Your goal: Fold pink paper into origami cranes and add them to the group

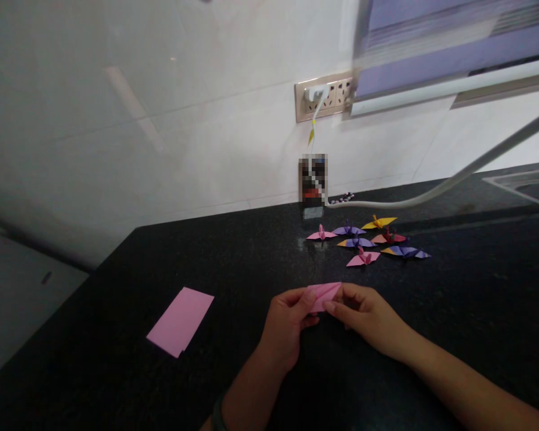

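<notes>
A small piece of folded pink paper [324,294] is held up between both hands, just above the dark counter. My left hand [290,320] pinches its left side, the thumb lying across the front. On the right side, my right hand [363,311] grips the paper with thumb and fingers near its lower right edge. Creases run diagonally over the paper's face. Beyond the hands stand several folded paper cranes in pink, purple, yellow and red, among them a pink crane [363,258] closest to the fingers.
A stack of pink paper sheets [181,322] lies left on the black counter [233,257]. A white cable [404,202] runs across the back right, near a wall socket [323,97]. A pixelated object [313,179] leans against the wall. A purple blind [453,42] hangs upper right.
</notes>
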The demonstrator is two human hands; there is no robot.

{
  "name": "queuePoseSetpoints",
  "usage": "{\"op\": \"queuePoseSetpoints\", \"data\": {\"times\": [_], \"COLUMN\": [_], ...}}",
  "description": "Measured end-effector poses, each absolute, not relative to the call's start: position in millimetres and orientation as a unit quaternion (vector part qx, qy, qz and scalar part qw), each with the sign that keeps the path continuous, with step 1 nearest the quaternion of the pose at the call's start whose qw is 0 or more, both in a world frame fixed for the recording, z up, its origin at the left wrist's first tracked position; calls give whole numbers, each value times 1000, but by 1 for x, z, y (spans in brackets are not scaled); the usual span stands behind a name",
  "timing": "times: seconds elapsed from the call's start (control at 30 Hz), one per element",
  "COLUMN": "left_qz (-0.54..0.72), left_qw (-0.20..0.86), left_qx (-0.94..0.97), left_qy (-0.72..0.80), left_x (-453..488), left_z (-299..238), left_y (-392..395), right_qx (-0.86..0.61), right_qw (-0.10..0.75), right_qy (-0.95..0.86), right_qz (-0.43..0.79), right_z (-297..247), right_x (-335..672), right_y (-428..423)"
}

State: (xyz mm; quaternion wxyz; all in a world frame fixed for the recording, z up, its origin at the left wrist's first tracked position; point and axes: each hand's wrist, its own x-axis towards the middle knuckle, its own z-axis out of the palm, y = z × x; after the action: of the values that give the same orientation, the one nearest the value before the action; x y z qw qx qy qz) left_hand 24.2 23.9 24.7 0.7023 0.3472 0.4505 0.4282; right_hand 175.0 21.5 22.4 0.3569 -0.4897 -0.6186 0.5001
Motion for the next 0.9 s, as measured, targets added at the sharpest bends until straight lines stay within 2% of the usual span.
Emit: {"op": "queuePoseSetpoints", "data": {"times": [0.17, 0.33, 0.57, 0.9], "left_qz": [403, 368, 424, 397], "left_qw": [685, 688, 660, 658], "left_qx": [396, 432, 410, 430], "left_qy": [460, 453, 465, 474], "left_x": [26, 28, 27, 30], "left_z": [21, 20, 21, 22], "left_y": [22, 21, 22, 20], "right_qx": [-492, -475, -501, -481], "right_qw": [384, 393, 443, 432], "right_qy": [-614, -688, -693, -737], "right_qz": [483, 383, 271, 199], "right_z": [19, 19, 18, 17], "right_x": [175, 175, 176, 176], "right_y": [22, 20, 17, 18]}}
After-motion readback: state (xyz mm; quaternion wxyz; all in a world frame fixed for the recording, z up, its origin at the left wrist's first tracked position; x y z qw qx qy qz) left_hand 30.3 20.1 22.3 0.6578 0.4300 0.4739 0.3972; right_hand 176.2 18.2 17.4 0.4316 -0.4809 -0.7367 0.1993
